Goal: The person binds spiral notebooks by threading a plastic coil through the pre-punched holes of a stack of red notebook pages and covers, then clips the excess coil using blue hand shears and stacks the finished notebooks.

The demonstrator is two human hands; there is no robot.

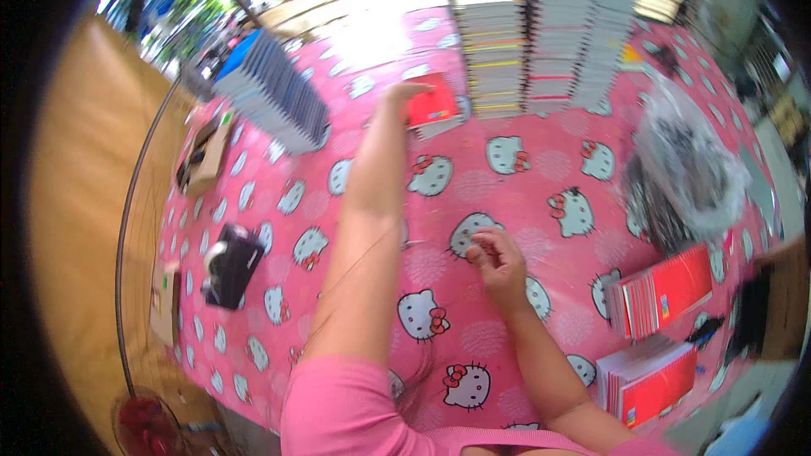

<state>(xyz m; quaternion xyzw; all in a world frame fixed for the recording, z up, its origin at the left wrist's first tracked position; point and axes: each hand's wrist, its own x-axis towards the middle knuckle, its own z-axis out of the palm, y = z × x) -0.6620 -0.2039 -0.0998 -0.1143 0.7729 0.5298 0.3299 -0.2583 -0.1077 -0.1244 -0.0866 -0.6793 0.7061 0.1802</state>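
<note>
My left arm stretches far across the table, and my left hand [405, 95] is closed at the left edge of a red notebook [437, 104]. White page edges show under its cover, so it may be a small pile; most of the fingers are blurred or hidden. My right hand [498, 266] hovers over the middle of the pink patterned tablecloth [481, 338], fingers loosely bent and apart, with nothing in it. To its right, near me, lie two piles of red spiral notebooks, one [663, 291] behind the other [650, 384].
Tall notebook stacks [492, 59] [557, 51] stand at the far side. A blue-topped stack [274, 97] leans at the far left. Left of me are a black tape dispenser [232, 266] and an open cardboard box [207, 156]. A clear plastic bag [688, 160] sits at the right.
</note>
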